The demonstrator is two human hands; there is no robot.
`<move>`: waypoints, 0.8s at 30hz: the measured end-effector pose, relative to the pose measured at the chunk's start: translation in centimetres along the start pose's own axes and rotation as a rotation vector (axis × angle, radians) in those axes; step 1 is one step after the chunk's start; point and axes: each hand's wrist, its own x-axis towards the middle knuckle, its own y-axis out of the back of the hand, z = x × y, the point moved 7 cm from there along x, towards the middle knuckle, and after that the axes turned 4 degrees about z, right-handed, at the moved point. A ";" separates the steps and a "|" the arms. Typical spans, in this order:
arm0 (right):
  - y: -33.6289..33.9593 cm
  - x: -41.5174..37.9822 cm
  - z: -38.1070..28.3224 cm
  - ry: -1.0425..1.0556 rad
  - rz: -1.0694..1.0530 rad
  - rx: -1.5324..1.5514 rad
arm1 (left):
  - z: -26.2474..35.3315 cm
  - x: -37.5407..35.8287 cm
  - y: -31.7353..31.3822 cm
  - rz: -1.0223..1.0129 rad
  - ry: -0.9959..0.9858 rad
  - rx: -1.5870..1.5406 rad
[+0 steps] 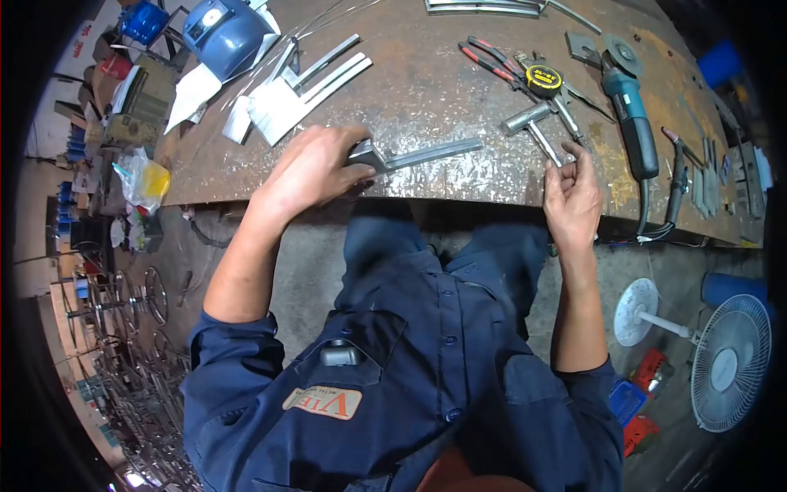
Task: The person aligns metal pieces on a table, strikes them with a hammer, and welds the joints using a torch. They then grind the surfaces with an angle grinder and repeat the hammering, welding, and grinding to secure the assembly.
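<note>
My left hand (316, 168) is closed around one end of an angled metal piece (434, 153), whose straight bar points right over the scratched workbench (459, 98). At the bench's front edge on the right, my right hand (571, 193) has its fingers bent round the handle end of a small metal hammer (527, 119), the head lying away from me. Just beyond the hammer are red-handled pliers (492, 66), a yellow tape measure (543, 79) and a metal clamp-like tool (567, 116).
A teal angle grinder (631, 115) lies at the right with its cable over the front edge. Metal bars and white sheets (279, 111) lie at the back left, beside a blue welding helmet (225, 37). A white fan (724, 369) stands below right.
</note>
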 end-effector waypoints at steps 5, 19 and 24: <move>0.2 0.0 0.6 0.056 0.074 -0.219 | -0.5 1.2 -1.1 -0.103 0.002 0.061; -2.9 3.3 0.8 0.280 -0.083 -0.459 | -6.1 -5.4 -6.6 0.765 0.195 -1.034; -2.6 2.7 -2.1 0.017 -0.371 0.053 | -5.7 -5.8 -7.6 0.697 0.190 -1.090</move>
